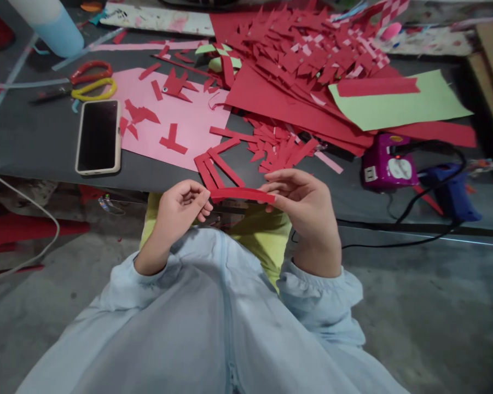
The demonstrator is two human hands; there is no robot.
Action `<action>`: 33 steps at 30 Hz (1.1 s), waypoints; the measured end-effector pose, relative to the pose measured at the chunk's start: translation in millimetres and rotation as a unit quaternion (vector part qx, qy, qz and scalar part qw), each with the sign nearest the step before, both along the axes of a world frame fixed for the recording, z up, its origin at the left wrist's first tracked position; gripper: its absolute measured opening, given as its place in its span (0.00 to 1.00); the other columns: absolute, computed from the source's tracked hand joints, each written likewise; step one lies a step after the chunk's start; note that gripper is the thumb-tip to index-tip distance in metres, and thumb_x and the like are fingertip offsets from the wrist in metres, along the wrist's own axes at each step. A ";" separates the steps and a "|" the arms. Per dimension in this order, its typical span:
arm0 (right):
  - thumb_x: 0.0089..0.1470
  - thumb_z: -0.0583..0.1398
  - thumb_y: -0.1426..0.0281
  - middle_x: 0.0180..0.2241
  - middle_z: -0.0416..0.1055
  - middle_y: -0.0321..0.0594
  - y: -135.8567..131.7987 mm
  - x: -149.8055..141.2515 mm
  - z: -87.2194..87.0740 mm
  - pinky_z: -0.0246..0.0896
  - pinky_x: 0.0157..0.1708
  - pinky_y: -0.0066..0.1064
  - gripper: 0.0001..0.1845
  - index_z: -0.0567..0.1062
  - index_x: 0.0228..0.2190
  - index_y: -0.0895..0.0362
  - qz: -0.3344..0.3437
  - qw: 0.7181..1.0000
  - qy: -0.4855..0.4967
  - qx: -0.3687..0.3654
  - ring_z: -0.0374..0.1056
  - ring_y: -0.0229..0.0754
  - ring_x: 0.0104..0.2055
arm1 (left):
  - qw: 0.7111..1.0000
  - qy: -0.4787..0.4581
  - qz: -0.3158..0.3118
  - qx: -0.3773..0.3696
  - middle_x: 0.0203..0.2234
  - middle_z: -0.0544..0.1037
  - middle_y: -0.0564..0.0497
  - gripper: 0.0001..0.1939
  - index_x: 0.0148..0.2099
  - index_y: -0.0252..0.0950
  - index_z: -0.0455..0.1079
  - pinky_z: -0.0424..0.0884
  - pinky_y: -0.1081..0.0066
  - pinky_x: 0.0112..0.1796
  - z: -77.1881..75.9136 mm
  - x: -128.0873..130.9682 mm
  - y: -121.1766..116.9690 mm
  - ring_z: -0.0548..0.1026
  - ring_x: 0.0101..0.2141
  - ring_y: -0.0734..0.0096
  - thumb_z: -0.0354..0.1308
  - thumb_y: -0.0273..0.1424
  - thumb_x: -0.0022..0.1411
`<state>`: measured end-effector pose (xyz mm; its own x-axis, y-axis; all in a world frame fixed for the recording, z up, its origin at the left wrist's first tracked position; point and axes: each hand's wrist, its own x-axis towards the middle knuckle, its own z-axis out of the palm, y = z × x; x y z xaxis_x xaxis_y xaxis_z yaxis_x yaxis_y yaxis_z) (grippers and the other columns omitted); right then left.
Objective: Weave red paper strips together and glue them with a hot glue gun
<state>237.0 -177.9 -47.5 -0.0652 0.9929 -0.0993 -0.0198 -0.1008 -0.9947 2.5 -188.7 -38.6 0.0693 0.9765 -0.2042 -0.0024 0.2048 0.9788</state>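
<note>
Both hands hold one red paper strip (pixel 241 195) level in front of my chest, just below the table's front edge. My left hand (pixel 180 210) pinches its left end with curled fingers. My right hand (pixel 307 210) pinches the right end between thumb and fingertips. More red strips (pixel 217 167) lie on the dark table (pixel 41 142) right above the hands, beside a pink sheet (pixel 189 123) dotted with red cut-outs.
A phone (pixel 98 137) lies face up at the left, scissors (pixel 86 82) behind it. A heap of red paper scraps (pixel 307 54) and a green sheet (pixel 398 104) fill the back right. A purple device (pixel 388 164) and blue glue gun (pixel 451 191) with cables sit at the right.
</note>
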 end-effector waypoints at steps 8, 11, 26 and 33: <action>0.48 0.69 0.64 0.34 0.79 0.37 2.7 0.2 -3.5 0.73 0.25 0.27 0.15 0.77 0.40 0.50 0.019 0.999 0.007 0.038 0.76 0.39 0.34 | 1.000 -0.005 -0.008 0.011 0.20 0.76 0.54 0.15 0.33 0.35 0.69 0.71 0.81 0.21 -5.4 0.9 4.7 0.73 0.19 0.80 0.65 0.41 0.58; 0.49 0.68 0.64 0.37 0.78 0.38 -0.1 -2.8 -1.5 0.74 0.28 0.29 0.16 0.75 0.41 0.50 0.028 0.998 -0.017 0.059 0.75 0.39 0.35 | 1.000 -0.001 -0.004 0.013 0.20 0.77 0.54 0.14 0.33 0.35 0.69 0.71 0.81 0.21 -7.1 0.8 4.8 0.74 0.20 0.80 0.64 0.40 0.59; 0.55 0.64 0.70 0.42 0.72 0.43 -4.7 -13.9 7.8 0.69 0.38 0.36 0.04 0.79 0.35 0.52 0.025 0.917 -0.285 0.277 0.71 0.42 0.41 | 1.000 -0.003 -0.013 0.026 0.20 0.77 0.54 0.16 0.33 0.34 0.69 0.72 0.81 0.21 -8.4 0.6 5.6 0.74 0.20 0.79 0.64 0.42 0.59; 0.61 0.58 0.65 0.34 0.76 0.40 -4.2 -10.5 3.5 0.68 0.39 0.35 0.10 0.78 0.32 0.53 0.039 0.936 -0.244 0.249 0.73 0.41 0.38 | 0.999 -0.012 -0.014 0.037 0.20 0.77 0.54 0.15 0.34 0.35 0.69 0.71 0.81 0.21 -8.0 -1.0 5.0 0.74 0.20 0.80 0.64 0.41 0.60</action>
<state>226.5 -182.1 -44.0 -0.2061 0.9181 0.3385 0.4375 0.3959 -0.8074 1.5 -183.7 -46.5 0.1013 0.9865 -0.1286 -0.0206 0.1313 0.9911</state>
